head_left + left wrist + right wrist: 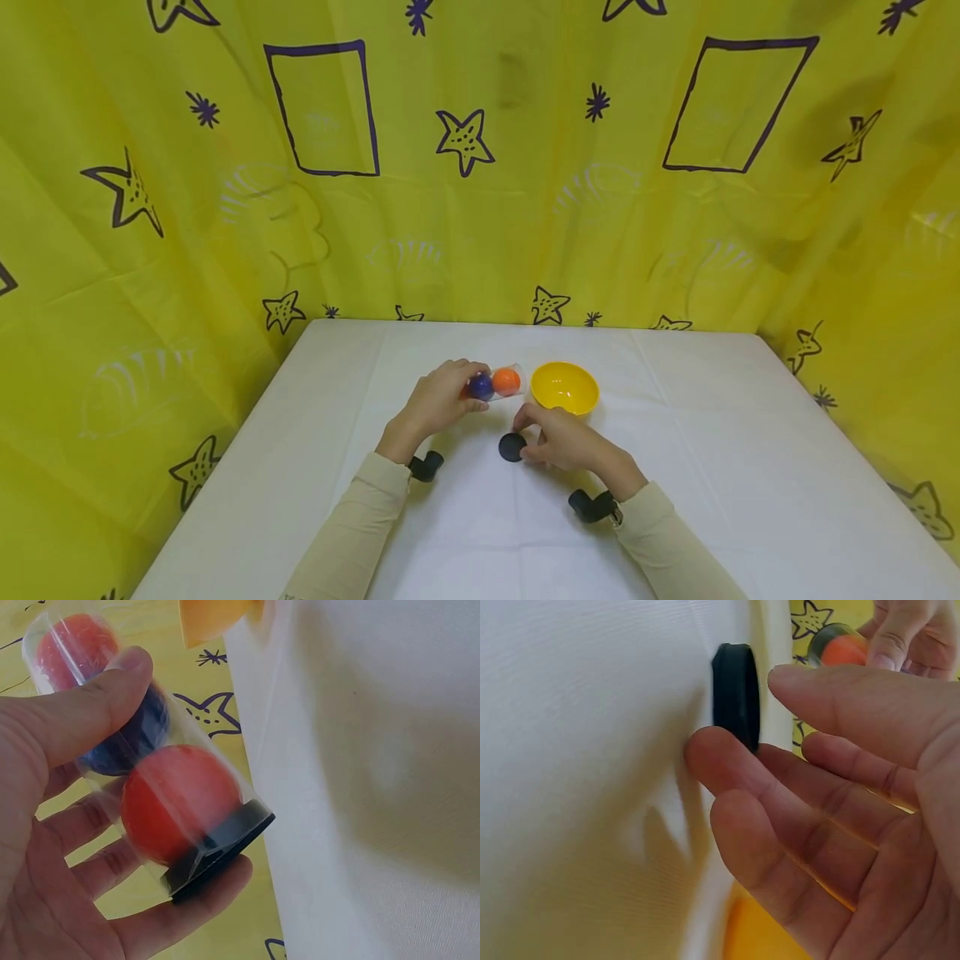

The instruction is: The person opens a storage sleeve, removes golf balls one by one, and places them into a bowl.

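Note:
In my left hand [447, 393] I grip a clear plastic tube [101, 769] with the thumb on one side and fingers on the other. Inside sit an orange ball [506, 382], a dark blue ball [481, 386] and a red-orange ball [180, 802]. A black cap [217, 851] closes the end by the red-orange ball, over my little finger. My right hand [562, 440] is low over the table, thumb and fingers spread about a loose round black lid [512, 447]. A gap shows between the thumb and the lid in the right wrist view.
A yellow bowl [565, 388] stands on the white table [480, 533], just beyond my right hand and right of the tube. Yellow curtains [480, 225] with drawn stars hang behind and along both sides. Each wrist wears a black camera mount [592, 506].

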Motion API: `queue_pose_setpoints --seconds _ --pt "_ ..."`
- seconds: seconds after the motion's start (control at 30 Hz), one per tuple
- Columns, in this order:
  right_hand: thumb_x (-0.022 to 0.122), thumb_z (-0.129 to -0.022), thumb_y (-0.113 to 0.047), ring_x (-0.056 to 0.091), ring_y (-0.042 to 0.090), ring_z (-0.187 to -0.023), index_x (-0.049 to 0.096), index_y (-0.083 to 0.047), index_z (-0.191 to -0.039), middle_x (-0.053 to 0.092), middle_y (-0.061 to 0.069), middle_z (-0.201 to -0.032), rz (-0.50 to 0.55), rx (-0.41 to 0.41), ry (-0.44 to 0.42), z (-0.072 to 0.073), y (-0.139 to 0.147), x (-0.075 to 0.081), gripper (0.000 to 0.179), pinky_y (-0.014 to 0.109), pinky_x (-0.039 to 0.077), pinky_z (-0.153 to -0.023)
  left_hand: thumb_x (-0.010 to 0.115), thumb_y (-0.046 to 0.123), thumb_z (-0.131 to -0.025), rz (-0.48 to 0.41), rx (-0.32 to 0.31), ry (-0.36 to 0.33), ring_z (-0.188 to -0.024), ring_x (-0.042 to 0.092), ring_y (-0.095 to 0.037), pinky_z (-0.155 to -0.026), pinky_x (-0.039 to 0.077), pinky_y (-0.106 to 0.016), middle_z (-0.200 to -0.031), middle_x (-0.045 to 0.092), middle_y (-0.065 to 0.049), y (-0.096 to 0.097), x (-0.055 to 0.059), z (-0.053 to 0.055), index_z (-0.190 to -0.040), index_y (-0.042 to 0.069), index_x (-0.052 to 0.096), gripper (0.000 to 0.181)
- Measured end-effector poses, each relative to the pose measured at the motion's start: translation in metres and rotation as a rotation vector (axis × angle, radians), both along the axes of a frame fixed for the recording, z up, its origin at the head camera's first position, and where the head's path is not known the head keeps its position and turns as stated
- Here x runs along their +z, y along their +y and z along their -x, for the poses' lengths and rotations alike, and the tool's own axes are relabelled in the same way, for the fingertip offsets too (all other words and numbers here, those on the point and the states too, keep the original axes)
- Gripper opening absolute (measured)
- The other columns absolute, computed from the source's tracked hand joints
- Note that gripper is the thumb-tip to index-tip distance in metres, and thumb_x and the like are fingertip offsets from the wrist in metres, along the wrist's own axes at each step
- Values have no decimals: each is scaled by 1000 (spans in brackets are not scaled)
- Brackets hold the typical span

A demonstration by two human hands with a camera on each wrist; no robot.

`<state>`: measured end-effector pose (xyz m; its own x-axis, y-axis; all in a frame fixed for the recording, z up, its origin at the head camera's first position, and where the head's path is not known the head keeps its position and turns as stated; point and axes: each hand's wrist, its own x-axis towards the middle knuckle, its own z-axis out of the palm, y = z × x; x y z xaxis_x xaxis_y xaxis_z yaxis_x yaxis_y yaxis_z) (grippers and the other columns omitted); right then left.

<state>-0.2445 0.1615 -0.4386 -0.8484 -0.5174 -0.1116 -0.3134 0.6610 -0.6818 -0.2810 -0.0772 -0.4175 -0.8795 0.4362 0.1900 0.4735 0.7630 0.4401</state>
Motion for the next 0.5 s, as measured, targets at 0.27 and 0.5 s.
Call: queue_pose_setpoints --seconds 0.27,0.5 --pt "74 -94 -17 65 15 -75 64 -11 -118 71 4 -110 39 -3 38 4 6 9 26 25 56 -69 81 29 -88 -13 12 7 -109 58 -25 -93 55 -45 -119 66 -6 0 2 -1 -134 17 63 51" --pt "72 -96 -17 69 14 -82 64 -10 -115 72 6 -111 148 -40 98 9 16 15 22 23 57 -77 81 31 -89 -12 5 31 -109 56 -24 -89 56 -44 -119 66 -6 -1 2 -1 -134 17 63 51"
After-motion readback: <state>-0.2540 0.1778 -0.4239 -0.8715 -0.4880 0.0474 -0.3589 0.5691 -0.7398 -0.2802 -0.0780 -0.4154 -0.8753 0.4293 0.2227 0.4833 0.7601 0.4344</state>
